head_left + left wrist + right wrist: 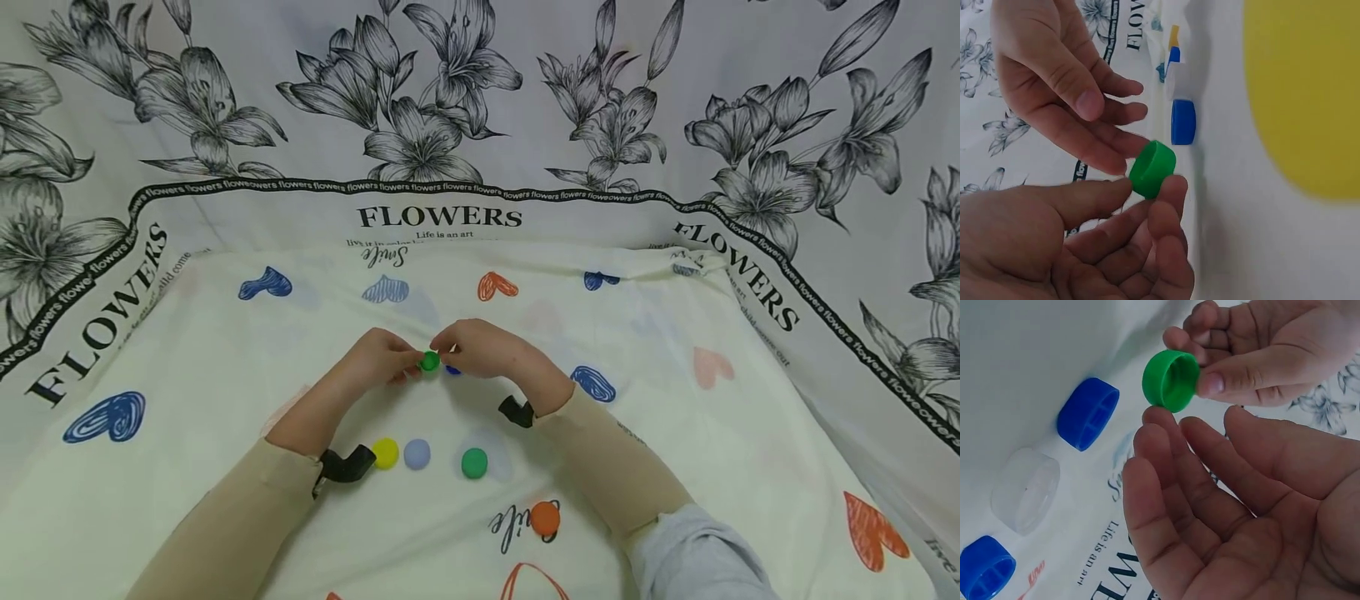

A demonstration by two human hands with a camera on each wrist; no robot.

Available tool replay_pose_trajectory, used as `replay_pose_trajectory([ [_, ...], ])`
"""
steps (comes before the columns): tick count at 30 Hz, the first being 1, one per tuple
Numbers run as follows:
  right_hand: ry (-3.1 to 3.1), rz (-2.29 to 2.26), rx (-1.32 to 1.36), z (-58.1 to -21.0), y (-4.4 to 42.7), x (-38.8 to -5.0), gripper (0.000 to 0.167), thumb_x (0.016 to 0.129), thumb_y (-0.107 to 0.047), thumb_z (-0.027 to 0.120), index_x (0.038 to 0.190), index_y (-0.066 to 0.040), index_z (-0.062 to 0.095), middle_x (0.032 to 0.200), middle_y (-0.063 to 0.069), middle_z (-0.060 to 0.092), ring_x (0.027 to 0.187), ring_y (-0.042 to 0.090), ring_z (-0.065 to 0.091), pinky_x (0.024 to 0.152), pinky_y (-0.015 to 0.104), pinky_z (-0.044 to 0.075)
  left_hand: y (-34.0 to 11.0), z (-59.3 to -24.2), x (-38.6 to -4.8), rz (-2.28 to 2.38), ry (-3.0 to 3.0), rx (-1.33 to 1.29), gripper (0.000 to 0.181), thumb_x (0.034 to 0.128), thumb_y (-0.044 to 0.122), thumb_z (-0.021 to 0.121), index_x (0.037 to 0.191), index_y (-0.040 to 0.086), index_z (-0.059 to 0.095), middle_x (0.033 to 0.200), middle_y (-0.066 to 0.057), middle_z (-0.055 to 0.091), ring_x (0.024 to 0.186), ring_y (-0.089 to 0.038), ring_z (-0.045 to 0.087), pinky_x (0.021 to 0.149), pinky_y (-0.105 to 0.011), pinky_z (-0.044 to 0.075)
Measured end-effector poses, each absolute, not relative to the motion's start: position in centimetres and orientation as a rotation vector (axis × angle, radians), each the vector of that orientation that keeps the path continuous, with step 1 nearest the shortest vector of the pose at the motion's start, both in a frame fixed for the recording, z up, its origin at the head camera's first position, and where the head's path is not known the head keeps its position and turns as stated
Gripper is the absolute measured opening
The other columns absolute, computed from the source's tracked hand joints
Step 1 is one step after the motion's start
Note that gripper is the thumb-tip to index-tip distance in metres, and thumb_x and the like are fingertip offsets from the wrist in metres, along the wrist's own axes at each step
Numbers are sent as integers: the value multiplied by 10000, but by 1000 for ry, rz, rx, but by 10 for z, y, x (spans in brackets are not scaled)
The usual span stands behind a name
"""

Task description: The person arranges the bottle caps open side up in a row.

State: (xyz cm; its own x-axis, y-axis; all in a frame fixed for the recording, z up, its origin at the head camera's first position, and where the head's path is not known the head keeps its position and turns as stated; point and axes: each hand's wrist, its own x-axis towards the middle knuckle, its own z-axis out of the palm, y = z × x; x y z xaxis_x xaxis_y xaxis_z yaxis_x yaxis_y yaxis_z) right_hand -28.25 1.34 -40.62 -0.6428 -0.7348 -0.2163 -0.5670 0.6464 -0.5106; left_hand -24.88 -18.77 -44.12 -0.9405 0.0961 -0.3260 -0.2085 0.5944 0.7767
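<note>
A bright green bottle cap (1170, 381) is pinched between the thumb and fingers of my left hand (381, 360), its hollow side showing in both wrist views. My right hand (487, 348) is beside it with fingers extended and slightly bent, gripping nothing. Its fingertips lie very near the cap; whether they touch it I cannot tell. Close by is a blue cap (1088, 414), mostly covered by the right hand in the head view. Beyond it in the right wrist view come a translucent white cap (1025, 490) and a second blue cap (986, 569).
Nearer me on the pale printed cloth (225, 533) are round pieces in yellow (386, 453), light blue (417, 454), green (474, 463) and orange (545, 520). The yellow one lies by the left wrist's black mount (348, 465). A flower-printed cloth (247, 217) surrounds the far side.
</note>
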Motion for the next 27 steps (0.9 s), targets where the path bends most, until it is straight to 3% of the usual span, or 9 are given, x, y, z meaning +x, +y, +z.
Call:
replay_pose_trajectory([
  [7,2415,-583,-1067,-412,14,-287,257,1038,-82,596,1254,-99,734,1151,39,728,932,139,630,863,275,511,-190,-448,-251,1288,2539,-105,254,1008,188,663,1039,-43,766,786,-54,740,641,-145,586,613,-257,499],
  [14,2473,-575,-989,-404,20,-285,347,1039,-121,607,1379,-67,649,1299,70,685,1186,193,619,1002,349,494,-191,-445,-248,1148,2568,-57,251,1010,189,651,1064,-36,749,812,-49,724,650,-165,579,637,-270,499],
  [17,2489,-570,-997,-400,23,-283,358,1035,-139,619,1386,-76,643,1245,51,701,1105,173,641,952,325,512,-193,-440,-244,1051,2585,7,225,1002,187,657,1052,-14,745,828,-47,710,696,-184,586,679,-302,504],
  [22,2482,-550,-1035,-392,23,-272,322,1017,-165,656,1328,-86,678,1019,-41,695,881,122,621,804,273,520,-192,-425,-230,943,2558,295,122,964,157,710,1006,48,745,870,-26,687,794,-192,589,736,-328,513],
  [27,2449,-500,-1107,-388,16,-256,198,966,-177,736,1143,-88,740,883,-73,648,824,115,579,742,240,498,-188,-406,-214,780,2520,486,171,885,171,808,1027,110,736,917,21,655,856,-189,588,791,-378,519],
])
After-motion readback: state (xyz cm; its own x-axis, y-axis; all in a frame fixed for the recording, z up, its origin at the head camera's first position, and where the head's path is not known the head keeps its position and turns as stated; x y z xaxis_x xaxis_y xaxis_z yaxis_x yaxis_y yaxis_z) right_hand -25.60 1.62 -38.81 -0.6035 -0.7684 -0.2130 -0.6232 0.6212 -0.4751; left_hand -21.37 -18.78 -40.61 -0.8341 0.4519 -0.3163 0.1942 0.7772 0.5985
